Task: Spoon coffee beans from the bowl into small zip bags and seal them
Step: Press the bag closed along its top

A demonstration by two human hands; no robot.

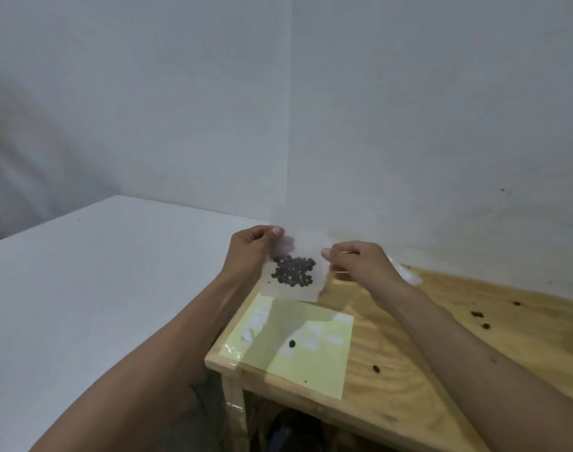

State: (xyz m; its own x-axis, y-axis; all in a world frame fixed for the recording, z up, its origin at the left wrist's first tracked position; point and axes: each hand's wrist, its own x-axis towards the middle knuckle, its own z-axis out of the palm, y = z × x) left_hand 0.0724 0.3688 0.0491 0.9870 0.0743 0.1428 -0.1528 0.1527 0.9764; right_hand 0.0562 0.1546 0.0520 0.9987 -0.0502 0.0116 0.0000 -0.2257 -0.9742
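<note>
Your left hand [252, 252] and right hand [360, 265] hold the zip bag [293, 277] between them, above the counter [409, 370]. Below it a sheet [311, 360] lies on the counter. Loose beans [477, 316] lie to its right.

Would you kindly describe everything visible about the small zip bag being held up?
The zip bag is small, clear, thin plastic, with a cluster of dark coffee beans low inside. It hangs upright above the wooden table's far corner, touching nothing below. The left hand and right hand pinch its top corners. The top edge is blurred, so its seal is unclear.
</note>
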